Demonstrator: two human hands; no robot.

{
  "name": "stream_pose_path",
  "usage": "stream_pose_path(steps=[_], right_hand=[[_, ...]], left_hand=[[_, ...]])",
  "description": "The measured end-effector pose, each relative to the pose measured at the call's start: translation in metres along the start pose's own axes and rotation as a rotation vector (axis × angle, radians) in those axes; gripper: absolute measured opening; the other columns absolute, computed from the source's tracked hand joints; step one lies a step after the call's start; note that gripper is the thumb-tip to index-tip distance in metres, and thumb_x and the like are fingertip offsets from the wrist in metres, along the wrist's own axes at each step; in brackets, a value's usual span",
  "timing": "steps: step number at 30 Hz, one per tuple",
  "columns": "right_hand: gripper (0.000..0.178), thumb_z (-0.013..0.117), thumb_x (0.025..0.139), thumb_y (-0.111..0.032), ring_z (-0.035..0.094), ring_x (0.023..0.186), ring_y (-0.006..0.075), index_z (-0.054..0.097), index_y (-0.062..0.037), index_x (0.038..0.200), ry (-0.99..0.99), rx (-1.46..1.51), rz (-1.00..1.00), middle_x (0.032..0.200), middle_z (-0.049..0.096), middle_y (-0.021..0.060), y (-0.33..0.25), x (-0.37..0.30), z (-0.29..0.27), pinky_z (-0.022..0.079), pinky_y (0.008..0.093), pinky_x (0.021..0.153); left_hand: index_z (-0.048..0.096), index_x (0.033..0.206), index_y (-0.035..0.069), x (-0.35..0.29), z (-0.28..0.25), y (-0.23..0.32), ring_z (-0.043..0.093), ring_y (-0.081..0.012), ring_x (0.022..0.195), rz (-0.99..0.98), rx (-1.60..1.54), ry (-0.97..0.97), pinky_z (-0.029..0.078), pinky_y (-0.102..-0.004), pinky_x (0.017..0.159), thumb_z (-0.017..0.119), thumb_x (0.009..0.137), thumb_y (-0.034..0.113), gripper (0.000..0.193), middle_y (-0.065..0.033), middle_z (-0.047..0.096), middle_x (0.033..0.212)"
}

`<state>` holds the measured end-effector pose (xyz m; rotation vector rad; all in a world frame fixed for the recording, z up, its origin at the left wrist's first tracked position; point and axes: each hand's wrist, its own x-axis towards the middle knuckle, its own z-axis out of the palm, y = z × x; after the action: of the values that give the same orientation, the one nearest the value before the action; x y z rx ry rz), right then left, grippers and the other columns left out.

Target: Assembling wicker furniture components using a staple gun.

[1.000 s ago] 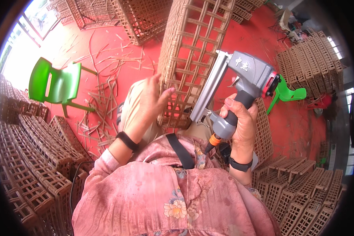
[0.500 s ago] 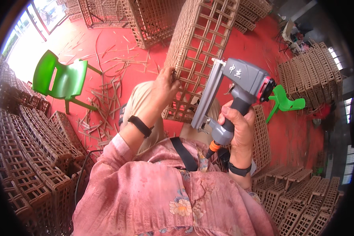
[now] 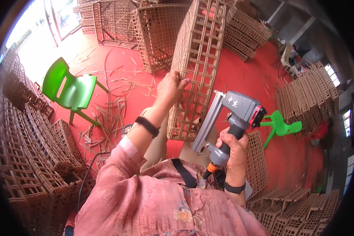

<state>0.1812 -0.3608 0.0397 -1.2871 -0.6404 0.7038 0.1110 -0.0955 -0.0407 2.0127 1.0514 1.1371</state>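
A brown woven basket (image 3: 203, 51) with an open lattice side stands tilted in front of me, its near end between my knees. At the basket's left edge is my left hand (image 3: 171, 88), its fingers curled on the rim and the thumb reaching over the lattice; some fingertips are hidden. My right hand (image 3: 236, 148) is closed round the dark handle of a grey pneumatic nail gun (image 3: 240, 107). The gun's long metal magazine slants beside the basket's near right side, its tip apart from the weave. An orange and black hose fitting (image 3: 211, 169) sits under the handle.
Green plastic chairs stand left (image 3: 72, 88) and right (image 3: 281, 125). Stacked lattice panels (image 3: 39, 149) crowd the left; more stacks (image 3: 308, 96) rise at the right. Wood strips (image 3: 106, 118) litter the red floor (image 3: 247, 74). A dark hose (image 3: 86, 175) runs by my left side.
My left hand sits slightly farther along the basket's edge, its thumb now stretched over the lattice. The nail gun appears lower in view, still in my right hand. The whole view has shifted.
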Motion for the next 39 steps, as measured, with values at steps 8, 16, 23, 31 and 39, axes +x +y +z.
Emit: stream_pose_path(steps=[8,16,23,31,39], right_hand=[[0.014,0.076,0.079,-0.006,0.061,0.059,0.0146,0.064,-0.0006,0.083,-0.026,-0.001,0.007,0.07,0.063,0.0065,-0.001,-0.01,0.0,0.05,0.0291,0.06],[0.015,0.077,0.079,-0.008,0.061,0.059,0.0147,0.064,-0.0003,0.08,0.033,0.038,0.006,0.07,0.063,0.0067,0.002,-0.01,-0.007,0.049,0.0288,0.059],[0.016,0.076,0.081,-0.011,0.061,0.06,0.0145,0.064,-0.0008,0.082,0.039,0.018,0.033,0.07,0.063,0.0062,0.003,-0.01,-0.009,0.05,0.0286,0.06],[0.019,0.077,0.081,-0.01,0.061,0.062,0.0148,0.063,-0.0008,0.089,0.035,0.038,0.043,0.074,0.063,0.0065,0.001,-0.007,-0.008,0.05,0.0284,0.06],[0.023,0.076,0.081,-0.01,0.061,0.062,0.0148,0.062,-0.0005,0.097,-0.003,0.032,0.033,0.075,0.063,0.0066,0.007,-0.01,-0.006,0.05,0.0289,0.061]], left_hand=[[0.067,0.095,0.005,0.002,0.009,0.006,0.066,-0.0398,0.09,-0.076,-0.09,-0.027,0.051,-0.0475,0.077,0.079,0.08,0.037,0.037,-0.0189,0.069,0.092],[0.067,0.088,0.005,0.035,-0.002,0.006,0.068,-0.0398,0.078,0.095,0.388,-0.174,0.055,-0.0497,0.069,0.059,0.092,0.056,0.051,-0.0193,0.068,0.083],[0.071,0.094,0.002,0.109,-0.007,0.036,0.069,-0.0386,0.089,0.198,0.272,-0.155,0.053,-0.0492,0.078,0.067,0.085,0.058,0.056,-0.0218,0.07,0.087],[0.072,0.086,0.002,0.102,0.0,0.013,0.069,-0.0414,0.089,0.268,0.14,-0.166,0.054,-0.0495,0.08,0.073,0.08,0.052,0.051,-0.0237,0.07,0.085],[0.072,0.1,0.001,0.076,-0.006,0.003,0.069,-0.04,0.094,0.129,-0.013,-0.193,0.054,-0.0464,0.085,0.08,0.076,0.04,0.047,-0.0247,0.071,0.092]])
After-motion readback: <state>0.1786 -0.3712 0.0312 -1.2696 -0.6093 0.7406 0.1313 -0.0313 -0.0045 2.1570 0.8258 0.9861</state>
